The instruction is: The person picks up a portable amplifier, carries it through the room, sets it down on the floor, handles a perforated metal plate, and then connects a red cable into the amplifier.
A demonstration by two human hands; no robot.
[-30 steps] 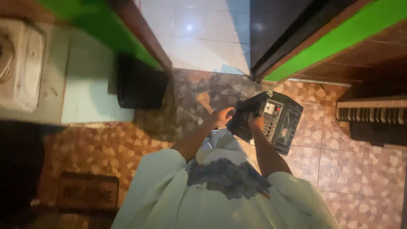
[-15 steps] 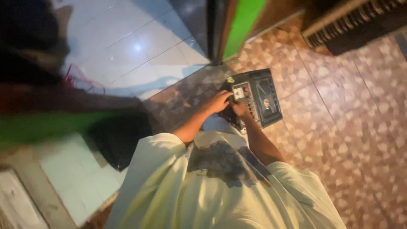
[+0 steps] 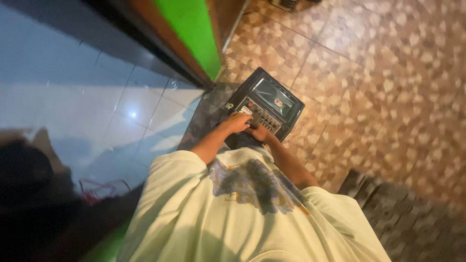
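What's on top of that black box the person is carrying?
On the black box sit a glossy dark panel and a strip of small knobs and buttons. The left hand and right hand cover the near edge, hiding whatever lies beneath them.

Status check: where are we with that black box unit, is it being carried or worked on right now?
Done: the black control-panel unit is up in front of the person's chest. In hand: left hand and right hand both rest on its knob strip. Left: it hangs above the patterned tile floor, not set down.
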